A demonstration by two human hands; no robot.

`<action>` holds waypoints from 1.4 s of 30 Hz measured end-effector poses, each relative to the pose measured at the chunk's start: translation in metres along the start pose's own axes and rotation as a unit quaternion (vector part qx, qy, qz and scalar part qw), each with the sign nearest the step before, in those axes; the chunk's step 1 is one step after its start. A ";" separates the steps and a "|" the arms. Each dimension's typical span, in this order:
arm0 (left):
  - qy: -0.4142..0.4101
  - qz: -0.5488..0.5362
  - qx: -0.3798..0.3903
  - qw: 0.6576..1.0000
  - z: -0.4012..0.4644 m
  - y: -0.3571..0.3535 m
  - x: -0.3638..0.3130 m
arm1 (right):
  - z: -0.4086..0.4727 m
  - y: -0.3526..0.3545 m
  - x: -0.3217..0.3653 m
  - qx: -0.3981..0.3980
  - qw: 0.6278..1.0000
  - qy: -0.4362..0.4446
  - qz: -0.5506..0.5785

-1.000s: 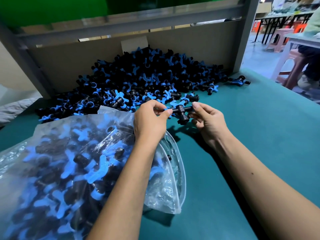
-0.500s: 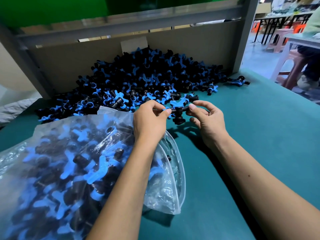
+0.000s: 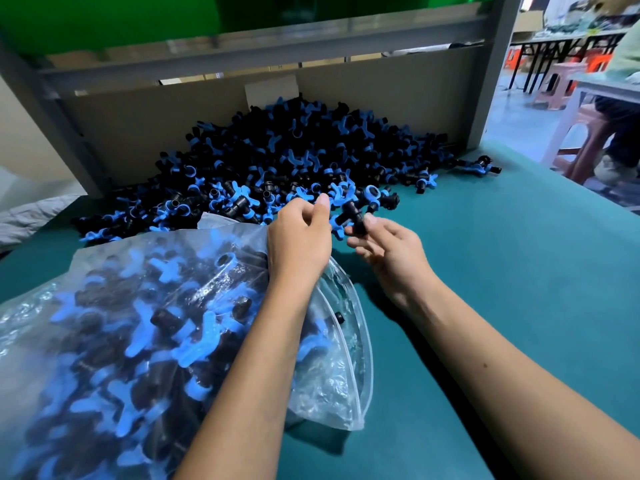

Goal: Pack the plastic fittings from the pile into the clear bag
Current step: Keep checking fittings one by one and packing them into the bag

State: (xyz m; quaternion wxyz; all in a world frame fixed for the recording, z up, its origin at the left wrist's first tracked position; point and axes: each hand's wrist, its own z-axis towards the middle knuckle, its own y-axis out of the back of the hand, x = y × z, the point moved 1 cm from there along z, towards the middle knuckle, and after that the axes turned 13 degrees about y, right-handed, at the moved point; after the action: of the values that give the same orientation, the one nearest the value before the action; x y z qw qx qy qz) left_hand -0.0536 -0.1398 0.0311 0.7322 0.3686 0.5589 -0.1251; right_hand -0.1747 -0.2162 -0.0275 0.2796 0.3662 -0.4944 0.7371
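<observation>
While the right hand (image 3: pixel 391 244) pinches one black-and-blue fitting (image 3: pixel 353 216) just off the pile (image 3: pixel 294 161), its long axis runs about 11 to 5 o'clock. The left hand (image 3: pixel 299 237) is curled, apparently pinching the clear bag (image 3: pixel 145 323). The bag's mouth lies toward 7 o'clock of the fitting, nearer the left hand.

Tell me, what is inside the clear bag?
The clear bag holds many black and blue fittings. The left forearm covers part of it; its bottom lies out of view.
</observation>
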 end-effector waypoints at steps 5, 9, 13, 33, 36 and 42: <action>0.017 -0.080 -0.009 0.997 0.001 0.002 -0.002 | 0.002 0.004 0.005 -0.033 0.964 -0.135 0.225; 0.026 -0.158 -0.019 0.987 0.003 0.005 -0.004 | 0.003 0.005 0.006 -0.025 0.959 -0.152 0.236; 0.014 -0.208 -0.026 0.978 0.001 0.010 -0.009 | 0.005 0.015 0.011 0.061 0.981 -0.110 0.147; -0.252 -0.106 -0.012 0.962 -0.032 0.021 -0.060 | -0.036 -0.076 0.015 0.263 0.933 0.120 -0.213; -0.262 -0.090 -0.028 0.960 -0.032 0.018 -0.059 | -0.038 -0.077 0.009 0.268 0.933 0.132 -0.200; -0.181 -0.064 -0.007 0.981 -0.028 0.005 -0.043 | -0.040 -0.061 0.013 0.360 0.911 0.031 -0.197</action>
State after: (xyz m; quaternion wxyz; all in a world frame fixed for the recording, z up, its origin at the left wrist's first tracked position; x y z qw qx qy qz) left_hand -0.0853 -0.1267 0.0692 0.8144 0.2984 0.4401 -0.2325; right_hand -0.1457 -0.1566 0.0050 0.2834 0.5090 -0.1043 0.8060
